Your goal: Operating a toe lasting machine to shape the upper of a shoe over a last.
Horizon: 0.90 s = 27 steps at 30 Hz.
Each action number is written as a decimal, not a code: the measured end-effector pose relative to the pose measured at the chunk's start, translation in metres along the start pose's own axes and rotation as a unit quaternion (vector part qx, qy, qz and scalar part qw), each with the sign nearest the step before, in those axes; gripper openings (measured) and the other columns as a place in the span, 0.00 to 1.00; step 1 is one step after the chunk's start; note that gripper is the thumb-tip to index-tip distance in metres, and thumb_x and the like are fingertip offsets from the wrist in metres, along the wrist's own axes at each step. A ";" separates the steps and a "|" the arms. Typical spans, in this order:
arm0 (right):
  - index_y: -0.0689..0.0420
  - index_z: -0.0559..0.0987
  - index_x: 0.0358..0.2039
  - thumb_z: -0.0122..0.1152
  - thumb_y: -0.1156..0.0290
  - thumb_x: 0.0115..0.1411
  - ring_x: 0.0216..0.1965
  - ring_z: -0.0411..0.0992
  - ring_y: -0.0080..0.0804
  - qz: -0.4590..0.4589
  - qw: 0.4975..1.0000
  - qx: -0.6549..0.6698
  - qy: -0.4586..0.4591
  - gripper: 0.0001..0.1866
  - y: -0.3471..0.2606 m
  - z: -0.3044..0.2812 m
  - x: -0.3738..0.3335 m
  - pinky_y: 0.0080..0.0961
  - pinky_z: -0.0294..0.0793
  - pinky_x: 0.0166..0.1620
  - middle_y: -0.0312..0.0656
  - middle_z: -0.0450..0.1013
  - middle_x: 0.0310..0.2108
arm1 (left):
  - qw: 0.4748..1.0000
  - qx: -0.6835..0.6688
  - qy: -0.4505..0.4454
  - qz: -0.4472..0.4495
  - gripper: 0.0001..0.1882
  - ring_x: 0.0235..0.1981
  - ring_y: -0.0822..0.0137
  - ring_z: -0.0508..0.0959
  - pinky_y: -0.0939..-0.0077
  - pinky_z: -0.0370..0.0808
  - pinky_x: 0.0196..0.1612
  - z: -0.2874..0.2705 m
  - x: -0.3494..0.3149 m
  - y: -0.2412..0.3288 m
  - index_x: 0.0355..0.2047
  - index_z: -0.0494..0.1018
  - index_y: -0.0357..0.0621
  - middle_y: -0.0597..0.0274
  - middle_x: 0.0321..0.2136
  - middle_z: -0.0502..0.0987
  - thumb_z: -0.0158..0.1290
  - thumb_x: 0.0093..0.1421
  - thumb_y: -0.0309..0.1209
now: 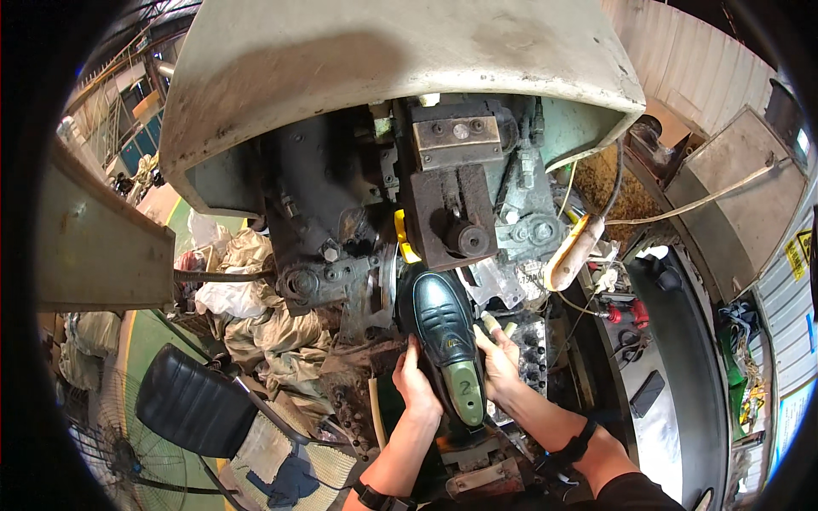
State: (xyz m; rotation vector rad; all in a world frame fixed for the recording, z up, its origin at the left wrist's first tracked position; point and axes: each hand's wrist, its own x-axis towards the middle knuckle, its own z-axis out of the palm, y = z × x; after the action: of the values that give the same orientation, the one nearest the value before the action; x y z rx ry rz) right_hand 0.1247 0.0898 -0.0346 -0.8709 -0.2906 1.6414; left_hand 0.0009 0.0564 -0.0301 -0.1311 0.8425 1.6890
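A black leather shoe (436, 311) sits toe-away under the dark metal press block (447, 204) of a machine. A green shoe last (464, 392) fills its heel opening. My left hand (415, 379) is closed along the shoe's left side, fingers partly hidden beneath it. On the opposite side, my right hand (500, 359) grips near the last, its thumb against the upper. A yellow piece (406, 238) stands just left of the toe. Whether the toe touches the machine, I cannot tell.
A pale machine hood (400, 51) overhangs the mechanism. At right hangs a white-handled switch box (575, 251) on cables, beside a bench (660, 434) with a dark phone-like slab (648, 393). At left are cloth sacks (256, 315), a black chair (192, 400) and a wire-caged fan (123, 451).
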 end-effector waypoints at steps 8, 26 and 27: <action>0.56 0.67 0.64 0.67 0.78 0.62 0.35 0.80 0.31 0.006 1.000 0.006 0.022 0.31 0.001 0.004 -0.001 0.31 0.83 0.39 0.46 0.80 0.41 | 1.000 -0.013 0.000 0.009 0.15 0.36 0.64 0.80 0.66 0.78 0.43 -0.004 0.005 -0.001 0.39 0.76 0.34 0.57 0.38 0.81 0.57 0.67 0.37; 0.55 0.76 0.51 0.73 0.66 0.59 0.40 0.78 0.25 0.003 0.999 0.031 0.035 0.22 0.014 -0.010 0.029 0.26 0.80 0.43 0.37 0.79 0.41 | 0.994 0.053 0.037 0.090 0.15 0.31 0.71 0.78 0.73 0.75 0.37 -0.019 0.029 -0.016 0.29 0.75 0.39 0.63 0.31 0.80 0.60 0.66 0.38; 0.55 0.76 0.49 0.73 0.64 0.59 0.40 0.78 0.26 0.031 0.998 0.040 0.040 0.21 0.011 -0.008 0.027 0.26 0.80 0.43 0.37 0.79 0.40 | 0.995 0.042 0.030 0.083 0.15 0.32 0.70 0.78 0.73 0.76 0.38 -0.017 0.027 -0.014 0.32 0.76 0.37 0.62 0.33 0.81 0.60 0.66 0.38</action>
State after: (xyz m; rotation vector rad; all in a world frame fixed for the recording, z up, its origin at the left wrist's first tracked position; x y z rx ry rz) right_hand 0.1213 0.1099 -0.0568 -0.8900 -0.1430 1.6584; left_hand -0.0012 0.0694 -0.0622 -0.0555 0.9915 1.8089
